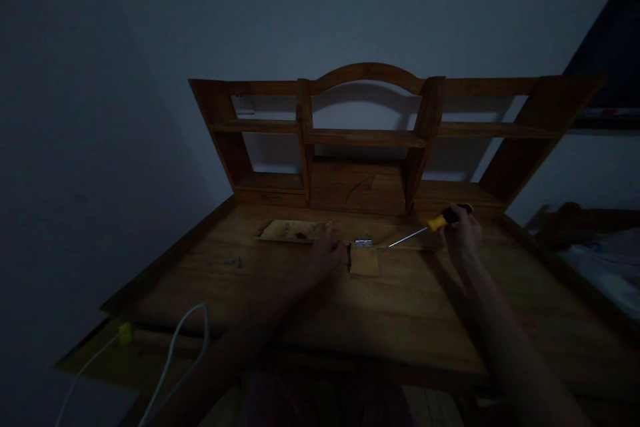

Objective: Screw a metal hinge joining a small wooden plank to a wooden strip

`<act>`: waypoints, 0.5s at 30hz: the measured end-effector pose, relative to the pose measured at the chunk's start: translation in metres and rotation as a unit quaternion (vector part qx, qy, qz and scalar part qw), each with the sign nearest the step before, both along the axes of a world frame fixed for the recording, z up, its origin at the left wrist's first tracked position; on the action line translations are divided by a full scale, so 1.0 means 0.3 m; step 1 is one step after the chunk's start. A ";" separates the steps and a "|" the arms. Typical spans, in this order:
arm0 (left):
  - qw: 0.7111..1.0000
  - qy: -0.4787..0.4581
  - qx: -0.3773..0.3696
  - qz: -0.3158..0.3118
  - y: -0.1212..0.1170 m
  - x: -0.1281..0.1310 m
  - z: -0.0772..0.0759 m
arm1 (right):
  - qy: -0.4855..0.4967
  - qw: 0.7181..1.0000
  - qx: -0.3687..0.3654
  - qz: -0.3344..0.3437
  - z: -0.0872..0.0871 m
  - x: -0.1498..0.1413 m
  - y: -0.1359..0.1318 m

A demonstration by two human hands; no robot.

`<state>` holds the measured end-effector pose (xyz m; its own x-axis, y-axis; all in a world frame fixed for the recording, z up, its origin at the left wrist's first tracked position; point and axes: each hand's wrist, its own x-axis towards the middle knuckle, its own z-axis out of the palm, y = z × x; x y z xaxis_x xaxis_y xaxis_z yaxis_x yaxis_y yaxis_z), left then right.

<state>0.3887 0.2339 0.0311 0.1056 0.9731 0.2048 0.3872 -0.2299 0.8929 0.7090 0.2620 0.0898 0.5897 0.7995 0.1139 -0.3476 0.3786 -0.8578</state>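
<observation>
My right hand (461, 235) is wrapped round a screwdriver (437, 222) with a yellow and black handle. Its thin metal shaft points left and down, the tip ending just right of a small metal hinge (363, 242). The hinge lies at the back edge of a small square wood piece (365, 261) on the desk. My left hand (327, 255) is at the left edge of that piece, fingers bent and drawn together; dim light hides what they pinch. Behind it lies a longer flat strip of wood (287, 230) with a dark, broken-looking patch.
The wooden desk (300, 313) has a shelf unit (365, 138) along its back, against the wall. A small screw-like item (234, 261) lies on the left. A white cable (173, 340) loops over the front left edge, near a yellow object (125, 333).
</observation>
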 end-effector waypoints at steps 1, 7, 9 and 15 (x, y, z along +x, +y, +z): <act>0.999 0.025 0.027 0.008 -0.018 -0.016 0.027 | 0.032 0.999 -0.014 0.015 -0.017 0.010 0.005; 0.952 0.251 0.149 0.088 -0.126 -0.293 0.207 | 0.149 0.979 -0.078 0.116 -0.037 0.082 0.002; 0.934 0.312 0.103 0.142 -0.134 -0.457 0.238 | 0.179 0.971 -0.085 0.132 -0.039 0.093 -0.001; 0.932 0.323 -0.058 0.152 -0.152 -0.835 0.266 | 0.230 0.959 -0.083 0.141 -0.060 0.093 0.005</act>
